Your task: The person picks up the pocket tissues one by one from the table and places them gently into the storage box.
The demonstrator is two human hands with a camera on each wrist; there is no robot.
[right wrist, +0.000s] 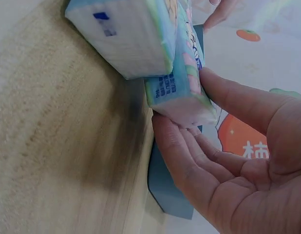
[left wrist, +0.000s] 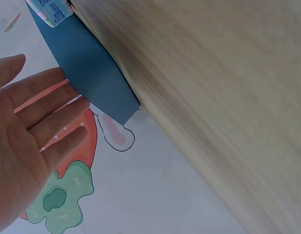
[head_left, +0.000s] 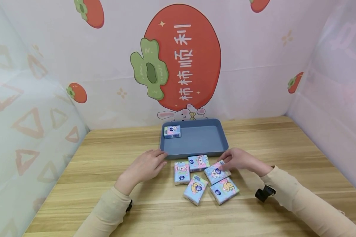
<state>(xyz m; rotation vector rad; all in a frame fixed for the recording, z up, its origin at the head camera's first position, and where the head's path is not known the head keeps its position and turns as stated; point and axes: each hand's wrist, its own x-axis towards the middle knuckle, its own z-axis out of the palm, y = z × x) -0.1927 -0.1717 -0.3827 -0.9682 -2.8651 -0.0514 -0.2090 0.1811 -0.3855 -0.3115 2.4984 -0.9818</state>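
Observation:
My right hand (head_left: pixel 239 160) pinches a small tissue pack (head_left: pixel 214 175), its thumb over the printed face. In the right wrist view, fingers curl beneath the end of that tissue pack (right wrist: pixel 182 95). Fairly straight fingers of my left hand (head_left: pixel 146 166) reach the near left corner of a blue-grey tray (head_left: pixel 195 153). Nothing lies in the left palm (left wrist: pixel 19 131). Inside the tray, a tissue pack (head_left: pixel 172 131) lies by the far left corner. In front stand close together a pack at the tray edge (head_left: pixel 198 163), a pack on the left (head_left: pixel 182 173) and others nearer.
Two more tissue packs lie nearest the body, one tilted at the middle (head_left: pixel 195 190) and one at the right (head_left: pixel 224 191). Wood-grain table (head_left: pixel 106 164) surrounds them. A printed cloth backdrop (head_left: pixel 106 65) rises behind the tray, with cloth walls on both sides.

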